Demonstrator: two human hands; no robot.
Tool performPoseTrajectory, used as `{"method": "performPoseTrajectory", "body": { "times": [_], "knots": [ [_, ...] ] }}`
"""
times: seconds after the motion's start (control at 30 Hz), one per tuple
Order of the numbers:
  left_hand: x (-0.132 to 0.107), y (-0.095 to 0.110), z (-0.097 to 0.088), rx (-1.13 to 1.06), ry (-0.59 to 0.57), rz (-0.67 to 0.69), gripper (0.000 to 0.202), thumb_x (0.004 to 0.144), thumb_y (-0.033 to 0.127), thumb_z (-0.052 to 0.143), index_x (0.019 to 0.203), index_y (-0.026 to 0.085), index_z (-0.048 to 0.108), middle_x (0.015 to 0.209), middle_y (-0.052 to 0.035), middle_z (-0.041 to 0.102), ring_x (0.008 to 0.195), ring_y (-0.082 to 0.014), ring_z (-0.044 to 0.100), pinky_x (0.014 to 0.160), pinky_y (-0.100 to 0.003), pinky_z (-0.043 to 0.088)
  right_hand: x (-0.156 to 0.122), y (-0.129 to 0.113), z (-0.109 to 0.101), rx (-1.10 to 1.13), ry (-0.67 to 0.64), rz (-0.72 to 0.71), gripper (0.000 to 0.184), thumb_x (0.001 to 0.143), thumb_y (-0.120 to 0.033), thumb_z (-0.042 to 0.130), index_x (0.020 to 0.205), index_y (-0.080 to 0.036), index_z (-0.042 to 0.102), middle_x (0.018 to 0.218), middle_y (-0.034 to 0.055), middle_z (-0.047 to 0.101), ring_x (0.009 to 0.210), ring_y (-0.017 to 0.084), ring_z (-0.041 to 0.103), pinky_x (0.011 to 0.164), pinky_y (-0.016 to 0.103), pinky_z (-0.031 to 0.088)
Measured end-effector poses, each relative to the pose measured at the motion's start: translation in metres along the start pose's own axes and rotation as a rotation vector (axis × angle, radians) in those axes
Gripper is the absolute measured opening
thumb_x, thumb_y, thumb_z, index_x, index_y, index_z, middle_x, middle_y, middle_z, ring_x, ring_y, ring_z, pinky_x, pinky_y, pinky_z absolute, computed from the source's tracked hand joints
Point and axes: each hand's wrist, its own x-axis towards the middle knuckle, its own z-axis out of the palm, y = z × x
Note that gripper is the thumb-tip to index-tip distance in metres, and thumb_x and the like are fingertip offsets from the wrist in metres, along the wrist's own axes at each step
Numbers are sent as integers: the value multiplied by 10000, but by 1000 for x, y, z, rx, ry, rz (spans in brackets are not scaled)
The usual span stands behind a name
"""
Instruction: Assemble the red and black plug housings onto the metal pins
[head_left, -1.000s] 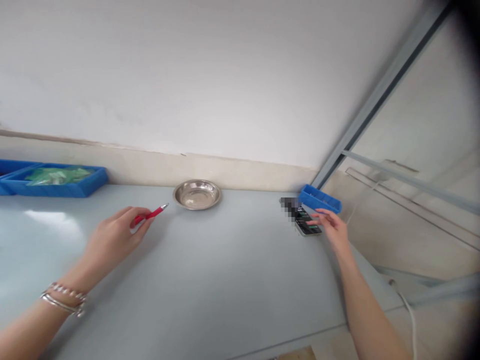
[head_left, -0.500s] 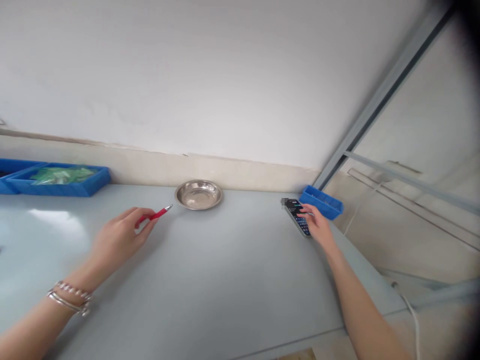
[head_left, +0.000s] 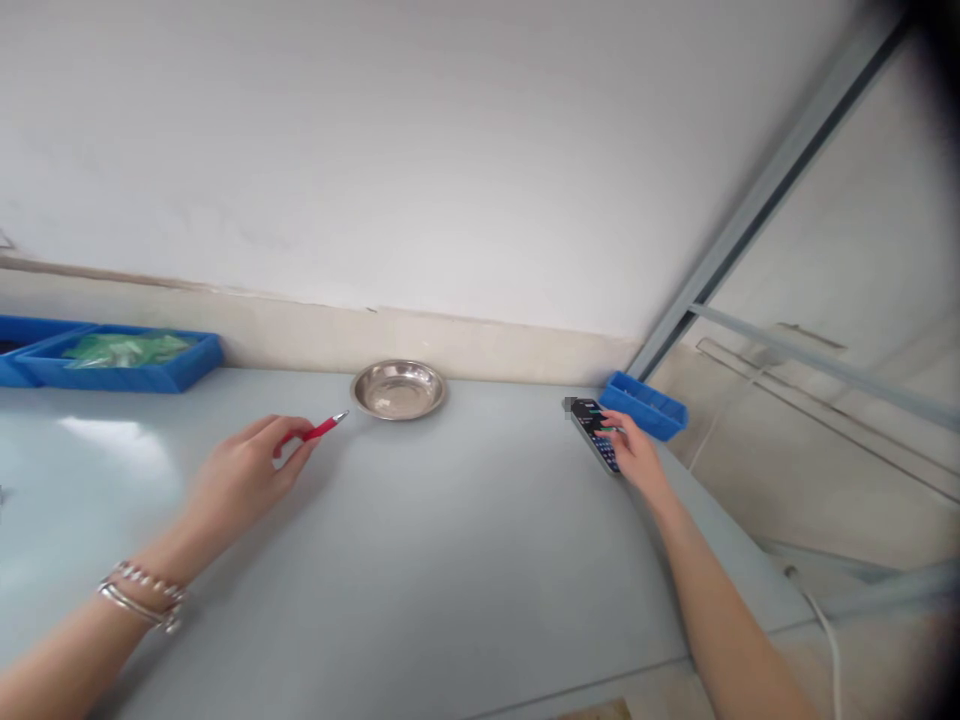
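A red pen (head_left: 324, 429) with a silver tip is pinched between the thumb and fingers of my left hand (head_left: 251, 468), held above the table with its tip pointing right toward a shallow steel dish (head_left: 397, 390). My right hand (head_left: 634, 455) reaches over the lower right side of a black phone (head_left: 585, 420). Its fingers are stretched out and apart over the screen; whether they touch the glass is hard to tell. Rows of keys show on the lower part of the screen. The phone lies slanted on the table.
Beyond the phone stands a blue divided bin (head_left: 643, 405), near the table's right edge. A blue tray (head_left: 180, 365) with green plastic packets (head_left: 127, 348) sits at the back left beside another blue tray (head_left: 37, 330). Behind the grey table (head_left: 420, 570) rises a white wall.
The pen has shifted very slightly to the right in my left hand. My right hand stays over the phone, and the other things have hardly moved.
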Motion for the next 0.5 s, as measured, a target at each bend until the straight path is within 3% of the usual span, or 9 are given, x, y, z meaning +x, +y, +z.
{"method": "performPoseTrajectory", "body": {
  "times": [0.27, 0.5],
  "knots": [
    [-1, 2, 2, 15, -15, 28, 264, 821, 388, 392, 906, 227, 584, 890, -36, 646, 663, -160, 547, 618, -272, 395, 2, 0, 2, -15, 17, -49, 350, 857, -416, 326, 1096, -205, 470, 1069, 135, 588, 926, 227, 640, 859, 424, 461],
    [-3, 7, 2, -1, -16, 101, 291, 821, 412, 393, 899, 207, 583, 791, -21, 613, 607, -135, 533, 600, -249, 384, 2, 1, 7, -3, -9, -51, 343, 846, -381, 336, 1105, -208, 480, 1092, 136, 584, 887, 224, 651, 829, 421, 482]
  ]
}}
